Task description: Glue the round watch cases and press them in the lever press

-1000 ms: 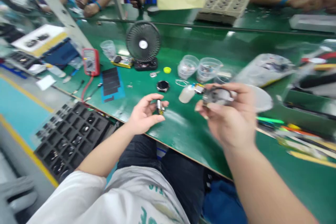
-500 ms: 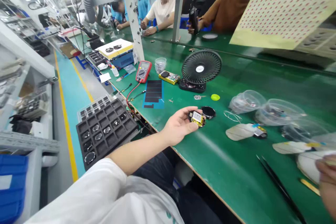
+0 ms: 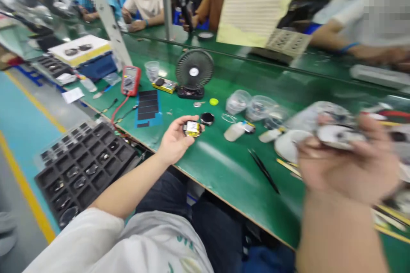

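Note:
My left hand (image 3: 174, 140) is held palm up over the near edge of the green bench (image 3: 224, 166), fingers curled round a small yellow and silver part (image 3: 192, 128). A round black watch-like piece (image 3: 207, 118) lies on the bench just beyond it. My right hand (image 3: 347, 162) is raised at the right, blurred by motion, and pinches a pale round piece (image 3: 339, 135) between its fingers. Black tweezers (image 3: 263, 170) lie on the bench between my two hands.
A small black desk fan (image 3: 194, 70), a red multimeter (image 3: 130, 80), several clear plastic cups (image 3: 238, 101) and a white squeeze bottle (image 3: 234, 131) stand on the bench. A black compartment tray (image 3: 83, 166) sits at my left. Other people sit across the bench.
The view swung right and back. My right hand, almost out of view half a second ago, has come up into view holding the pale piece. My left hand keeps the small part.

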`<action>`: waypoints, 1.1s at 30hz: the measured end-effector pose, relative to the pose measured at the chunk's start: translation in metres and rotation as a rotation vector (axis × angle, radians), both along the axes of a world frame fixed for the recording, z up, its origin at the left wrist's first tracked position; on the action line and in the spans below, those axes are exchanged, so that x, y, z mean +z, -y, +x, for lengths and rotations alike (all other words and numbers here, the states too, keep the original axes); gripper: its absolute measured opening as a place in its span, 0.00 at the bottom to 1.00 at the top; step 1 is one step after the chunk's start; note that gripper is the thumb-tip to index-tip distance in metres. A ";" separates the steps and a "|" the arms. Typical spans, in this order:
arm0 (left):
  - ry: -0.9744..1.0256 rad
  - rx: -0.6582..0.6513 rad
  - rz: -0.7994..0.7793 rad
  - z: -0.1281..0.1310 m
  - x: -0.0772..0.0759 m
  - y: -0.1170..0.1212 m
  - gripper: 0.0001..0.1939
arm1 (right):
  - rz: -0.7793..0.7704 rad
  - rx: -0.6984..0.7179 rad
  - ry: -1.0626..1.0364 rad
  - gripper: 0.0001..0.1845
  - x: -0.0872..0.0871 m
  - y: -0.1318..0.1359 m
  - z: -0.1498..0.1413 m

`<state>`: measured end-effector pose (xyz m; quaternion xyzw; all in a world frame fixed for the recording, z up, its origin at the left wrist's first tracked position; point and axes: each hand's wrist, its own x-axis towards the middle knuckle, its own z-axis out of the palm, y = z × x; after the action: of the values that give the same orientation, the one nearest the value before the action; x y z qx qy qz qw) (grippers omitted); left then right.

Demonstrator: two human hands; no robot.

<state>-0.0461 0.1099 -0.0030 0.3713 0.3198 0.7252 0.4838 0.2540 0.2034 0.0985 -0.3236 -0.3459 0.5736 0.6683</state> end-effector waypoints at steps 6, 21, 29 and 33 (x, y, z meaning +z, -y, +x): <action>-0.201 -0.046 0.103 0.000 -0.008 0.006 0.33 | 0.038 0.413 0.112 0.21 -0.024 0.030 -0.042; -1.422 0.067 -0.077 -0.024 0.006 0.047 0.30 | -0.117 0.837 0.068 0.40 -0.042 0.057 -0.068; -0.678 -0.223 -0.193 0.016 0.034 0.031 0.23 | -0.024 0.922 0.098 0.41 -0.050 0.066 -0.072; -0.497 -0.261 -0.207 0.016 0.049 0.013 0.23 | 0.045 0.929 0.201 0.40 -0.061 0.067 -0.073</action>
<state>-0.0297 0.0971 0.0463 0.5243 0.4503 0.5071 0.5151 0.1808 0.1360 0.0372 -0.1741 -0.5293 0.7699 0.3112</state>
